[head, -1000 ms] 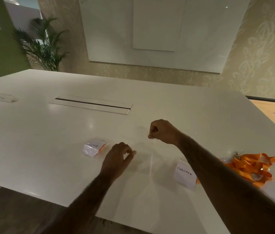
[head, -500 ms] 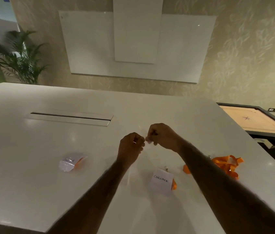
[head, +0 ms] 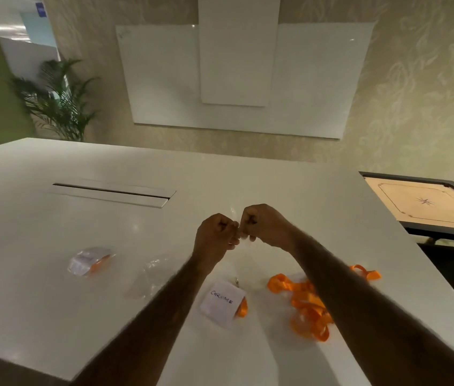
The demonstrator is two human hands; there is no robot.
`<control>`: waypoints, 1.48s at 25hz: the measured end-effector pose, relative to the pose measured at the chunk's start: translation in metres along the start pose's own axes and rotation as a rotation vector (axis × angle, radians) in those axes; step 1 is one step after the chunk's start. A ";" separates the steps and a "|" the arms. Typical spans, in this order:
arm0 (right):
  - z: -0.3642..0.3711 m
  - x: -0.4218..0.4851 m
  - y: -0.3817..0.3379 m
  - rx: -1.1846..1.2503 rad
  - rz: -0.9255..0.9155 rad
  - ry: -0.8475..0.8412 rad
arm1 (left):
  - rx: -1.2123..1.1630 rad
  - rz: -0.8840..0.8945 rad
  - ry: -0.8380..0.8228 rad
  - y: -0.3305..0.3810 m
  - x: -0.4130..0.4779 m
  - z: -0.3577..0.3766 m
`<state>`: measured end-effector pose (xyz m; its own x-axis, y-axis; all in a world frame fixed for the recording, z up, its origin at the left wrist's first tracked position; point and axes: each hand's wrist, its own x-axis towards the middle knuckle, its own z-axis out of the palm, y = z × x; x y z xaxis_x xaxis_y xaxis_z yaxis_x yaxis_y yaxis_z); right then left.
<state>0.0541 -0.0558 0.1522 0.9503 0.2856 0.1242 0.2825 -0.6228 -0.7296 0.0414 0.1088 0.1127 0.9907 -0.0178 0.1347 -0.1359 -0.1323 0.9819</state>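
On the left of the surface (head: pixel 39 218), a filled packet (head: pixel 89 261) lies near some loose clear plastic (head: pixel 153 277). Further right, the left hand (head: pixel 216 238) and the right hand (head: pixel 259 224), fingers curled, together pinch the edge of a clear plastic bag (head: pixel 242 243), held up above the CHROME card (head: pixel 221 302) and the orange lanyards (head: pixel 303 307). If they pull apart too strongly, I think the thin film may tear or slip out.

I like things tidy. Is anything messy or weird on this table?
Mostly the orange lanyards: they lie in a loose, tangled heap on the white table, right of the CHROME card. Nothing looks spilled or broken. The left hand and right hand pinch clear plastic between them.
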 end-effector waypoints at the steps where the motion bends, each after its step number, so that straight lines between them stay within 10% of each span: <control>1: -0.004 -0.002 0.004 0.044 0.016 -0.003 | 0.016 0.001 0.012 0.000 0.001 0.003; 12: -0.014 0.006 0.005 -0.276 0.176 0.322 | 0.605 0.324 -0.033 0.009 0.036 0.001; 18: -0.013 0.015 -0.012 -0.242 0.197 0.312 | 0.336 0.450 -0.152 -0.004 0.037 -0.010; 24: -0.004 0.020 -0.020 -0.103 0.180 0.278 | 0.664 0.630 -0.159 -0.019 0.041 -0.004; 37: -0.001 0.002 0.003 0.268 0.414 0.202 | 0.376 0.433 -0.136 -0.035 0.043 -0.033</control>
<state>0.0572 -0.0581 0.1513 0.9888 -0.1072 -0.1034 -0.1403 -0.4380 -0.8880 0.0888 0.1452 0.0884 0.8394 -0.2723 0.4704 -0.5435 -0.4261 0.7232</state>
